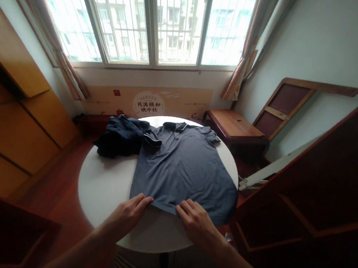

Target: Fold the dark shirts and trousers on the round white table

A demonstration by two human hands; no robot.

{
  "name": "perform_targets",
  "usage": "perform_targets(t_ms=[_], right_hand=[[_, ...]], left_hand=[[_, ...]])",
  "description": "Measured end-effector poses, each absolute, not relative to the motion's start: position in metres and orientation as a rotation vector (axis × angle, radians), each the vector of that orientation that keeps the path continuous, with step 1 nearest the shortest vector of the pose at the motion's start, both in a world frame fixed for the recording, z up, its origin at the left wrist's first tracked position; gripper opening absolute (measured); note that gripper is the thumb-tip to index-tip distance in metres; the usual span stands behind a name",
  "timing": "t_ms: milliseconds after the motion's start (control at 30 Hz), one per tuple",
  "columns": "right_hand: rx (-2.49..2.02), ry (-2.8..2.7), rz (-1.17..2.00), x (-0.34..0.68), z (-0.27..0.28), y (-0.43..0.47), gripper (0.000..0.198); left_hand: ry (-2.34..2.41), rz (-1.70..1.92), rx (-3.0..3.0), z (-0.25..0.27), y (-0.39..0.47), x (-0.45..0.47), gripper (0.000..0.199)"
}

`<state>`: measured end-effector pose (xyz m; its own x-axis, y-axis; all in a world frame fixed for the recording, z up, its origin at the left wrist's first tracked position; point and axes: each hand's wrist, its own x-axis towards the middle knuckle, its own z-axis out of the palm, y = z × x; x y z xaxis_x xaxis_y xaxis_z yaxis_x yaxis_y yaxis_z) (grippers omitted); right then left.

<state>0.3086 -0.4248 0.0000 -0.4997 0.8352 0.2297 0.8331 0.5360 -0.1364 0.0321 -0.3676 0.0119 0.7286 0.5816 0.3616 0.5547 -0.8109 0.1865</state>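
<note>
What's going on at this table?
A person has both bare hands on a grey polo shirt spread on a round white table. The left hand and right hand each pinch the bottom hem at the near side, a little apart. The collar lies at the far side, toward the window. A dark bundle of cloth sits to the left.

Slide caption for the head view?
Both hands pinch the hem of a gray polo shirt on a round white table.

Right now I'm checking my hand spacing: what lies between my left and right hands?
Between your left hand and right hand runs a stretch of the hem of the grey shirt, as the head view shows.
</note>
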Motion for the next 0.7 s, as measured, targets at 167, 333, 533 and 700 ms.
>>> perform_targets(t_ms=[167, 333, 533, 700], right_hand=[[-1.591, -2.375, -0.056, 0.366, 0.010, -0.422, 0.035], [-1.702, -2.303, -0.149, 0.425, 0.013, -0.440, 0.036], [-1.492, -2.358, 0.193, 0.434, 0.029, -0.446, 0.036], [-1.219, -2.422, 0.376, 0.390, 0.063, -0.387, 0.033]], left_hand=[[0.776, 0.742, 2.915, 0.014, -0.366, 0.015, 0.022], [0.720, 0.455, 2.779, 0.015, -0.375, 0.001, 0.022], [0.871, 0.249, 2.642, 0.024, -0.359, 0.005, 0.025], [1.366, 0.496, 2.596, 0.051, -0.264, 0.031, 0.027]])
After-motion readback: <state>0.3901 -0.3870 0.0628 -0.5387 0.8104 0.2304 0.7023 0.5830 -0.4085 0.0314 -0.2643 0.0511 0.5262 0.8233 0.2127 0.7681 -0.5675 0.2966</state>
